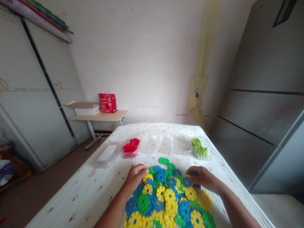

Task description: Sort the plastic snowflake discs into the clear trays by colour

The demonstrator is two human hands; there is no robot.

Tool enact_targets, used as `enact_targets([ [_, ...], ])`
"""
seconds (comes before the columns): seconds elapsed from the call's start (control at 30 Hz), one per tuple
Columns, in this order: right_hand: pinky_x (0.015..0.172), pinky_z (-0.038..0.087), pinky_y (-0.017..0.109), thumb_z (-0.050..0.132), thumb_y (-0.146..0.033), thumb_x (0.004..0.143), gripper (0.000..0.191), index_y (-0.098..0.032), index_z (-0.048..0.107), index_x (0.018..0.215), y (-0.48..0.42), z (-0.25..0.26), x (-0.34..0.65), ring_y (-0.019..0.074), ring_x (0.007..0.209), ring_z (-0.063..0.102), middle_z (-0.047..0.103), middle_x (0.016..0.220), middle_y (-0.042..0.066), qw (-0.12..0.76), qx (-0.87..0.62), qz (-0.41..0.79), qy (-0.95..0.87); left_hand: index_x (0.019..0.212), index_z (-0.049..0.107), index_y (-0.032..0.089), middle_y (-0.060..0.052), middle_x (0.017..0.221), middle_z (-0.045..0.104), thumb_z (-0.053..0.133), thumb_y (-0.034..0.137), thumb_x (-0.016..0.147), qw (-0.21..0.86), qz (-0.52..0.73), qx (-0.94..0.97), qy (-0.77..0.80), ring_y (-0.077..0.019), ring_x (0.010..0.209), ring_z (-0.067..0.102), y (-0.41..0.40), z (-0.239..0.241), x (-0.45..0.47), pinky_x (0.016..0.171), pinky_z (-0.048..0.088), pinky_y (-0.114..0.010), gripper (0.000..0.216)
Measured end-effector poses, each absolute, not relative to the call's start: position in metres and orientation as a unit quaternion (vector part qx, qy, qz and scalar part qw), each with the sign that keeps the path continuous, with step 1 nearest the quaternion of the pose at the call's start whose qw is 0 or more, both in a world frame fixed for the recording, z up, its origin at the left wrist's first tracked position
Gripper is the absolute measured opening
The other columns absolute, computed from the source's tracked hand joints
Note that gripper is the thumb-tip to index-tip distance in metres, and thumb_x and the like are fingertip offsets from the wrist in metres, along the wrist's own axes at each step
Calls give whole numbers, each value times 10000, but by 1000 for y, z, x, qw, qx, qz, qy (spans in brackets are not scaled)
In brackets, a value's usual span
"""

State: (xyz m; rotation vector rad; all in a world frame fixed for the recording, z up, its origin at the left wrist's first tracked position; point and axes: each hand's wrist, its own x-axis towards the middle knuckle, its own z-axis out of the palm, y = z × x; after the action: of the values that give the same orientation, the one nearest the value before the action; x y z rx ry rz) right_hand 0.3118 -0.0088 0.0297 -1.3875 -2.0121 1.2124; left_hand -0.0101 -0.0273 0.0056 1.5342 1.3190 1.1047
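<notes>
A heap of plastic snowflake discs (170, 194) in yellow, blue and green lies spread on the near middle of the table. At the heap's upper left edge is my left hand (137, 176), its fingers curled next to a yellow disc (147, 178). On the opposite edge my right hand (200, 178) bends its fingers over blue discs (186, 182); whether it grips one is hidden. A blurred yellow disc (204, 200) shows just below the right hand. The left fingertips sit close together, and I cannot make out anything between them.
Clear plastic boxes stand in a row across the table (95, 186): one with red pieces (131, 145), one with light green pieces (199, 147), and a lidded-looking one (108, 155) at left. Behind, a side table (118, 115) bears a red bag (108, 103). A grey refrigerator-like cabinet (266, 95) stands right.
</notes>
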Motion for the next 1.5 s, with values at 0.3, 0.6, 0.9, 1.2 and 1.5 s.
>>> enact_targets([
  [0.3, 598, 444, 258, 624, -495, 695, 348, -182, 592, 845, -11, 32, 293, 116, 615, 521, 558, 684, -22, 379, -444, 546, -601, 647, 573, 146, 40, 529, 472, 571, 401, 701, 437, 438, 586, 524, -114, 528, 447, -26, 5, -11, 487, 311, -203, 261],
  [0.6, 759, 443, 308, 551, -480, 775, 333, -195, 619, 931, -29, 49, 274, 188, 856, 568, 632, 884, 44, 362, -379, 554, -647, 659, 582, 139, 31, 552, 487, 567, 404, 710, 433, 439, 590, 521, -118, 556, 455, -26, 3, -12, 502, 321, -202, 270],
  [0.9, 691, 471, 292, 525, -335, 742, 219, -168, 624, 842, -13, 43, 300, 196, 777, 604, 654, 799, 47, 295, -463, 402, -733, 679, 584, 141, 30, 555, 504, 574, 436, 706, 444, 438, 585, 519, -124, 554, 470, -26, 1, -13, 495, 326, -203, 297],
  [1.2, 583, 422, 213, 564, -151, 588, 247, -180, 652, 817, -10, 35, 322, 154, 702, 588, 666, 802, 23, 127, -549, 310, -766, 679, 587, 137, 27, 561, 511, 575, 428, 700, 445, 437, 581, 523, -125, 561, 477, -25, 0, -13, 497, 327, -203, 292],
  [1.5, 490, 280, 180, 552, -84, 513, 176, -179, 579, 659, -13, 35, 312, 101, 617, 478, 586, 675, -29, 93, -550, 258, -789, 664, 582, 141, 27, 556, 498, 578, 439, 690, 440, 440, 581, 526, -126, 560, 464, -28, 6, -11, 513, 331, -209, 299],
])
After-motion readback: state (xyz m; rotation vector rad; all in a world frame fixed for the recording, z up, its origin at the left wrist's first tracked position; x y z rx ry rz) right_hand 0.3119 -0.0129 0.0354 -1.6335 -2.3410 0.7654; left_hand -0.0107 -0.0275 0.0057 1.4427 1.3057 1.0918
